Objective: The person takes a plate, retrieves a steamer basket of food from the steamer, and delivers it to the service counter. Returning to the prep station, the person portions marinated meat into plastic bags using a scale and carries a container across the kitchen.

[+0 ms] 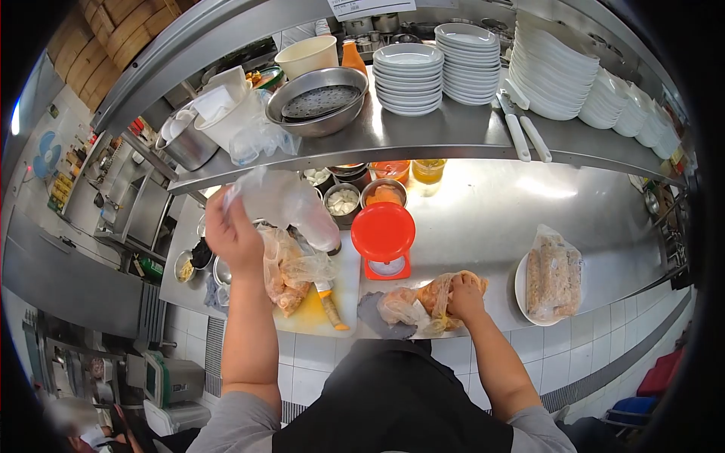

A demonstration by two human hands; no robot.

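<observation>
My left hand (230, 234) is raised over the left of the counter, its fingers closed on the top of a thin clear plastic bag (276, 196). Something pinkish shows in the bag's lower end. Beneath it, a bag of orange-tinted raw meat (282, 275) lies on a white cutting board (302, 321), beside a knife (330, 306) with a yellow-and-brown handle. My right hand (467, 296) grips the top of another bag of similar meat (434, 297) near the counter's front edge. A grey cloth (381, 317) lies next to that bag. Between my hands stands a red kitchen scale (384, 234).
On the right, a white plate (522, 291) bears a wrapped pale block (553, 279). Metal containers of ingredients (342, 201) stand behind the scale. The shelf above holds stacked white plates (408, 79), a metal bowl (317, 102) and two white-handled utensils (517, 136) at its edge.
</observation>
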